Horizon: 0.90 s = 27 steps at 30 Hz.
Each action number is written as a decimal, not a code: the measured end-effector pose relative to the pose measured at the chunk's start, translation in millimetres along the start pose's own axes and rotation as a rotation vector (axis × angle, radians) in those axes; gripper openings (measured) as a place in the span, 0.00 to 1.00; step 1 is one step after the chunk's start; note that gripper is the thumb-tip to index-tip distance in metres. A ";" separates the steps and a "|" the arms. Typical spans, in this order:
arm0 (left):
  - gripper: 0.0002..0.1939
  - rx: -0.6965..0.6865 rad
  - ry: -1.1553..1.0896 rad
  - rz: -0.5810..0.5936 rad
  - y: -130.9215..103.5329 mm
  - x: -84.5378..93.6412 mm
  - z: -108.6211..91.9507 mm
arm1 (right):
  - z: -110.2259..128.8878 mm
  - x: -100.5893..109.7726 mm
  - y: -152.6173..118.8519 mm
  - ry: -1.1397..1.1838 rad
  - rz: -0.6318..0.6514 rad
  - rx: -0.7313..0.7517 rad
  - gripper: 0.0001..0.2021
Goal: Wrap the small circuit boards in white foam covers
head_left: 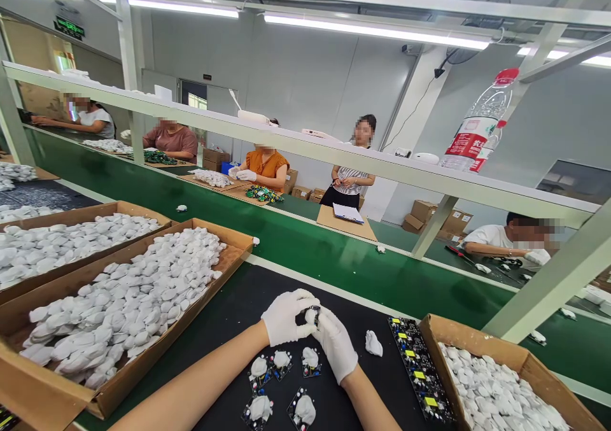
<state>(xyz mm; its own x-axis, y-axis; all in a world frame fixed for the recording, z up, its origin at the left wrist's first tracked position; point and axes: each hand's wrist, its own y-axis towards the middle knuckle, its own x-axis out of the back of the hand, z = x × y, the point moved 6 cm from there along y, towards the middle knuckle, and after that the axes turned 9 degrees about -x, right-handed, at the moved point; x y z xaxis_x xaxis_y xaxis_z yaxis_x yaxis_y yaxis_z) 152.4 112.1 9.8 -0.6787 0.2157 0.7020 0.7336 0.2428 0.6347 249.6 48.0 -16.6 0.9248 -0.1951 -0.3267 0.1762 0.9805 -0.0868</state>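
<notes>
Both hands wear white gloves and meet over the black mat (pixel 229 313). My left hand (pixel 287 318) curls its fingers around one side of a small dark circuit board with a white lump (pixel 312 316). My right hand (pixel 334 342) closes on the other side of that board. Below the hands lie several small boards, each topped with a white lump, such as one board (pixel 311 361). A loose white lump (pixel 373 343) rests right of my right hand. Further right is a long black board panel (pixel 420 374) with yellow parts.
Open cardboard boxes of white lumps stand at the left (pixel 233 262) and right (pixel 539 370). A green conveyor (pixel 305 240) runs behind the mat, carrying scattered lumps. A white shelf beam (pixel 286 138) crosses above, holding plastic bottles (pixel 470 141). Several people are across the conveyor.
</notes>
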 end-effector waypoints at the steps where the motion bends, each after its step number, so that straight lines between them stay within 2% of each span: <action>1: 0.23 -0.008 0.004 -0.007 -0.2 -0.1 0.0 | 0.2 -0.9 -0.4 -0.016 -0.007 0.004 0.17; 6: 0.23 -0.047 0.065 0.000 -1.0 -2.0 -1.6 | -1.5 -3.7 -0.7 -0.109 -0.051 -0.005 0.13; 18: 0.22 -0.160 0.168 0.148 2.5 -7.1 -17.9 | -3.1 -0.3 1.2 -0.145 -0.032 0.027 0.12; 24: 0.21 -0.110 0.210 0.039 1.2 -5.3 -11.6 | -7.5 -2.5 2.7 -0.083 0.007 -0.015 0.12; 27: 0.19 -0.118 0.244 0.029 0.4 -6.5 -11.6 | -10.3 -0.9 4.9 -0.066 0.008 -0.025 0.11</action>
<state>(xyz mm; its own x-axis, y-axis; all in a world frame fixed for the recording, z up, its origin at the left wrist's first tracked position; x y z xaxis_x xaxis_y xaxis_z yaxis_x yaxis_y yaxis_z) 157.5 99.8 9.3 -0.6400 -0.0167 0.7682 0.7610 0.1246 0.6367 246.2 52.8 -26.4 0.9464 -0.1842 -0.2653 0.1606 0.9811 -0.1081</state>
